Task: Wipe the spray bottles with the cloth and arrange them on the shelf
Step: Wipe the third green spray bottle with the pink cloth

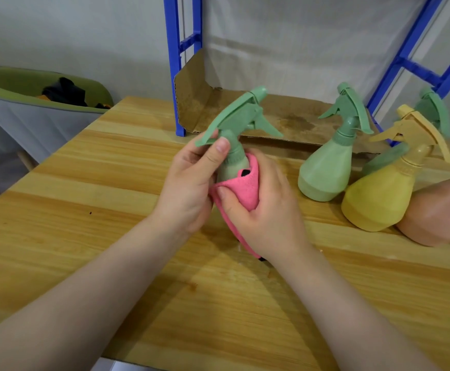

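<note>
A green spray bottle (238,121) is held above the wooden table (84,210) at the centre. My left hand (189,180) grips its neck just under the trigger head. My right hand (266,207) holds a pink cloth (245,188) wrapped round the bottle's body, which is mostly hidden. To the right stand a second green bottle (328,167), a yellow bottle (382,194) and a pink-orange bottle (440,210) cut off by the frame edge. Another green bottle (432,111) shows behind the yellow one. The blue shelf frame (177,76) rises at the back.
A flattened brown cardboard sheet (285,116) lies on the shelf's lowest level, behind the bottles. A green-rimmed grey bin (31,103) with dark items stands left of the table. A small wet patch (245,255) shines on the wood beneath my hands.
</note>
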Demonstrator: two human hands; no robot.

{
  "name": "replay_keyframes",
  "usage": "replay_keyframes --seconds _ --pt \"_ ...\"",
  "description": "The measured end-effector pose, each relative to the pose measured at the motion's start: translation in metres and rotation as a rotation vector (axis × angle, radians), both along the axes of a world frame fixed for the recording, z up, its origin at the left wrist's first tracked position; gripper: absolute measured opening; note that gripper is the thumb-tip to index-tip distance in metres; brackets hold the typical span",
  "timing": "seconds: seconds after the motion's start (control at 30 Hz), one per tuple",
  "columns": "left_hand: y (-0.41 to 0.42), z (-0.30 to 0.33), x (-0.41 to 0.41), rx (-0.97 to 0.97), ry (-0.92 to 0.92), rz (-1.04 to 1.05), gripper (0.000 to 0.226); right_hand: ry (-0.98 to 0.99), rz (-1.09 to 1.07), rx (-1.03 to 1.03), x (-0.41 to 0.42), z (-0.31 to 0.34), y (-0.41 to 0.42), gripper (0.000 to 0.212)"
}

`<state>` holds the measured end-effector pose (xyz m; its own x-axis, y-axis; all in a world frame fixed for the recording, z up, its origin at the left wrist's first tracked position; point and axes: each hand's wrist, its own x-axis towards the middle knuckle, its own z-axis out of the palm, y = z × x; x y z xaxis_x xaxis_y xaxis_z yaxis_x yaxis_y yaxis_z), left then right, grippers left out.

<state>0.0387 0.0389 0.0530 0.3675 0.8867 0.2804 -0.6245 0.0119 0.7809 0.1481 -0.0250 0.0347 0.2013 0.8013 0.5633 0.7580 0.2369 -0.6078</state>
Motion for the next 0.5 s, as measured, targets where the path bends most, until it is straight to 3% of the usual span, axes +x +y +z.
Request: replay_keyframes --seconds 0.13,0.27,0.4,0.5 --pt "0.016 0.007 -0.01 -0.108 -0.079 0.101 0.029 0.031 0.068 -0.063 0.001 -0.001 0.0 0.085" --pt "0.026 0.014 -0.019 -0.19 -0.139 0.168 0.024 0.11 0.159 -0.167 0.001 -0.002 -0.002 0.101" --pt "0.023 0.016 -0.021 -0.221 -0.127 0.166 0.027 0.219 0.23 -0.22 0.004 -0.011 -0.002 0.095" --pt "0.022 0.014 -0.02 -0.136 -0.005 0.12 0.027 0.295 0.274 -0.263 0.006 -0.012 -0.001 0.093"
